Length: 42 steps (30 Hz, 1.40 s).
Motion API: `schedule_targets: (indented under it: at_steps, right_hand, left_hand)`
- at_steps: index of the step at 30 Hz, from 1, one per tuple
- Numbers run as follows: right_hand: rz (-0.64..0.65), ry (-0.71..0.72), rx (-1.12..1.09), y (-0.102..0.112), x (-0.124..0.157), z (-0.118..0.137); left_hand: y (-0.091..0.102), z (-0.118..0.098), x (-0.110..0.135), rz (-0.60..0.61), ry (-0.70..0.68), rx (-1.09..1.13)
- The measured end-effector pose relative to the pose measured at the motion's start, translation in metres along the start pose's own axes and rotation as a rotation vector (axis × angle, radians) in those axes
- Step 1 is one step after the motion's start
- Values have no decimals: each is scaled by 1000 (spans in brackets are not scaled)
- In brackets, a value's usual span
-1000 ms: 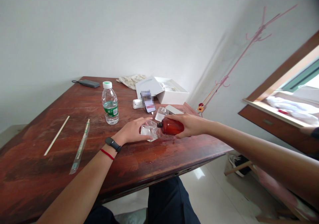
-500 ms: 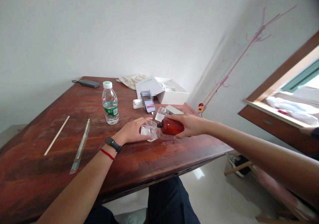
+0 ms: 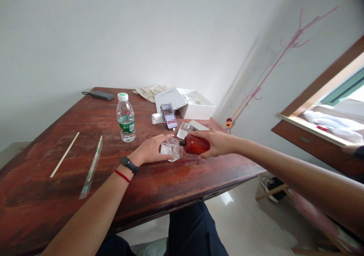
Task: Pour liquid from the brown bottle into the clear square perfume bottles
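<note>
My left hand (image 3: 155,148) is closed around the side of a clear plastic container (image 3: 171,149) on the wooden table (image 3: 113,187). In my right hand (image 3: 214,144) lies an amber bottle (image 3: 196,145), tipped on its side with its dark neck pointing left at the container's opening. Whether liquid runs from the neck I cannot tell. Just behind the bottle sits a second small clear container (image 3: 184,130). Some wet drops show on the tabletop near the front edge.
A water bottle (image 3: 126,123) stands upright to the left. Further left lie a bare stick (image 3: 65,154) and wrapped chopsticks (image 3: 92,167). Behind are a phone (image 3: 171,121), a white case (image 3: 156,119), an opened white box (image 3: 199,110), a cloth (image 3: 149,93) and a grey power bank (image 3: 101,95).
</note>
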State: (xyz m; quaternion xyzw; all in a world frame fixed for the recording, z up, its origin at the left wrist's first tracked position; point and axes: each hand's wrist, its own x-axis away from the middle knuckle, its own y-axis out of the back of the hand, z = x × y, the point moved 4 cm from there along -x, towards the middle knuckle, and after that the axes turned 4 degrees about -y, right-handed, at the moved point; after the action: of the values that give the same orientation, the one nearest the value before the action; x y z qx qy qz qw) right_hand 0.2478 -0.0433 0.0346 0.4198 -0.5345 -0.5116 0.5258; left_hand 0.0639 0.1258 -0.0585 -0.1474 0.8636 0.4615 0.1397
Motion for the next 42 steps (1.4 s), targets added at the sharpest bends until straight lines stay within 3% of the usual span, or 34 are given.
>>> schedule_targets:
  at_steps: [42]
  right_hand:
    - [29,-37,11,0,-1,-1]
  left_hand:
    - [0,0,0,-6,-2,-24]
